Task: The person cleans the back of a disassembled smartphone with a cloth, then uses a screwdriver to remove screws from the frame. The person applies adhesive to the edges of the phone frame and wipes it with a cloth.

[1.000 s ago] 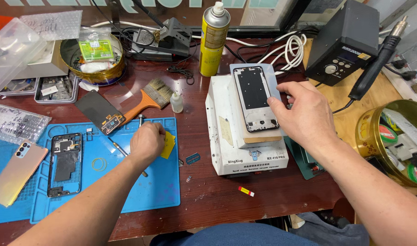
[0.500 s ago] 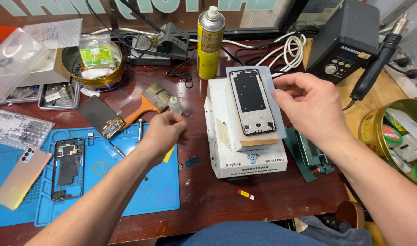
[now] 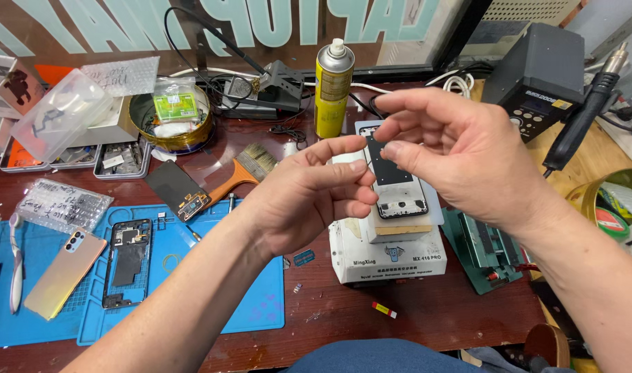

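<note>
Dark reddish wooden workbench (image 3: 433, 321) filled most of view, surface glossy and scuffed. Blue work mat (image 3: 260, 311) lay on bench's left part. Along far edge stood glass pane (image 3: 212, 27) in dark frame, large pale teal lettering across it. Lighter wooden surface (image 3: 592, 148) adjoined bench at right. Light was even and bright, soft shadows only. Floor and walls not visible.

Raised hands hide part of the phone frame (image 3: 399, 181) beneath.
</note>
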